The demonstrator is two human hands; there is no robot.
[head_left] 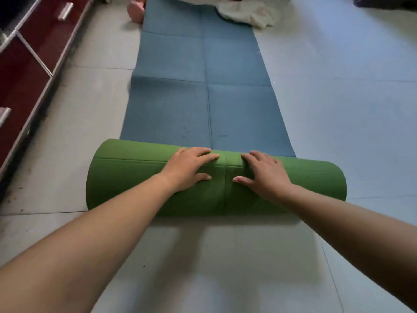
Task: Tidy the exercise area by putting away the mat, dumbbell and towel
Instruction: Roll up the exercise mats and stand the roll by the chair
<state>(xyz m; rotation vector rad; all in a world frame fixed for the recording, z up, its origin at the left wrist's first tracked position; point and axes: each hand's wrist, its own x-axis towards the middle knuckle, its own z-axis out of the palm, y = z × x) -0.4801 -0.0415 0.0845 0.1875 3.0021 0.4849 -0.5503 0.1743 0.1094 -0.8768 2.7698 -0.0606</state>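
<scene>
Both hands, left (188, 168) and right (262, 175), press spread fingers flat on the half-rolled mat (135, 172), towel (248, 12) and dumbbell (136, 10) at its far end

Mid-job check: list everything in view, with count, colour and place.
Foam exercise mat: one, blue top, green underside, on floor, near end rolled, rest flat.
Crumpled cloth towel: one, cream, over the mat's far right corner.
Rounded dumbbell: one, pink, beside the mat's far left edge, partly cut off.
Glossy drawer cabinet: one, dark red, along the left.
Metal drawer handles: two, silver, on the cabinet.
Tiled floor: one, pale grey, under everything.
Hands: two, left hand and right hand flat on the green roll.
</scene>
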